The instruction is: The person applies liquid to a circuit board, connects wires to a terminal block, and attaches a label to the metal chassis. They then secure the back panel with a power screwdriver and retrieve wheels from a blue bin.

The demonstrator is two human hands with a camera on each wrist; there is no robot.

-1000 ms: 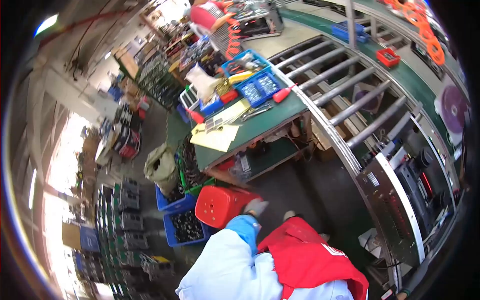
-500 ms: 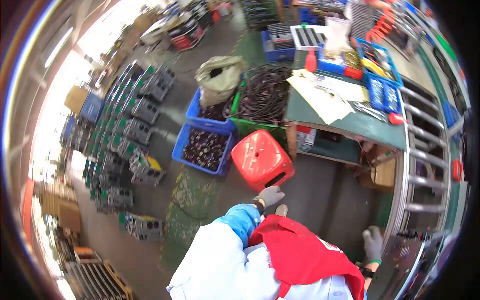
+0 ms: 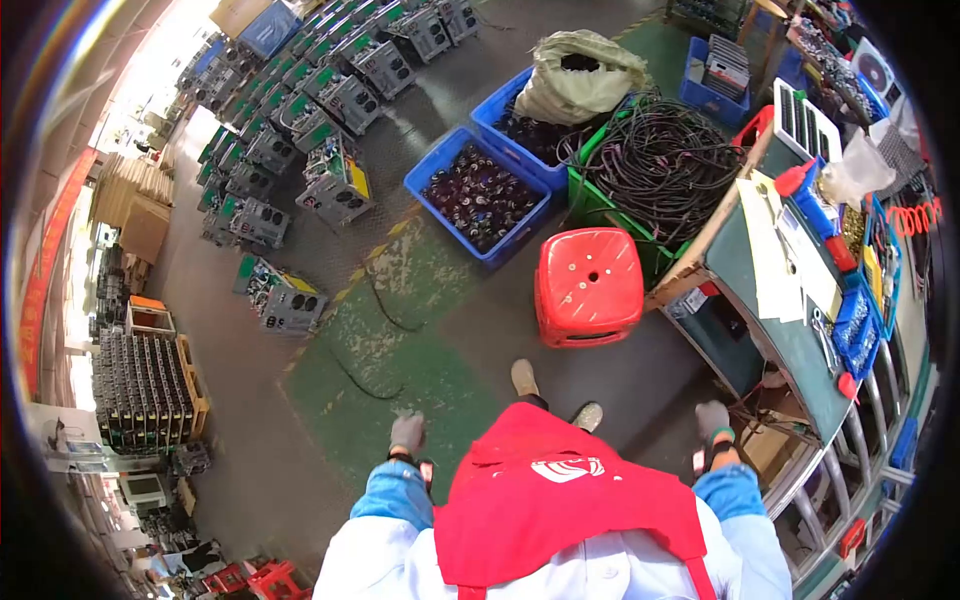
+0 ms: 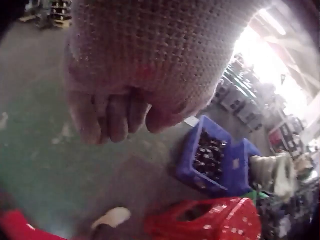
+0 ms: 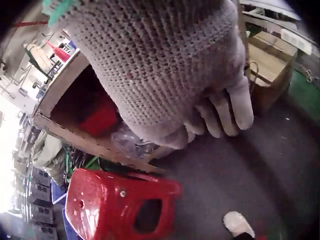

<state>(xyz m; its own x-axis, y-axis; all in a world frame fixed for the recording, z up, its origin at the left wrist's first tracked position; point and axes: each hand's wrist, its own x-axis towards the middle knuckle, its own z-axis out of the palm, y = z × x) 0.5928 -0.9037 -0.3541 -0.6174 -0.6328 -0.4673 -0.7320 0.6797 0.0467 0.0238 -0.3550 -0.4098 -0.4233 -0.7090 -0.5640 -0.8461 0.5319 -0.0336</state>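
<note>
In the head view my gloved left hand [image 3: 408,432] hangs over the green floor, left of the red apron. In the left wrist view the left hand [image 4: 145,65] has its fingers loosely curled, with nothing in them. My gloved right hand [image 3: 713,420] hangs beside the workbench's lower end. The right wrist view shows the right hand [image 5: 175,75] with fingers hanging relaxed and holding nothing. A red stool [image 3: 590,285] stands on the floor in front of my feet, apart from both hands.
Blue bins of small parts [image 3: 478,195] and a green crate of black cables [image 3: 665,170] stand beyond the stool. A green-topped workbench [image 3: 745,245] with papers is at the right, beside metal rollers [image 3: 858,440]. Rows of grey units [image 3: 345,190] fill the upper left floor.
The view has swung left, away from the roller line, and the stool now appears more centred. My left hand has moved away from beside the stool. Both hands now hang at the body's sides.
</note>
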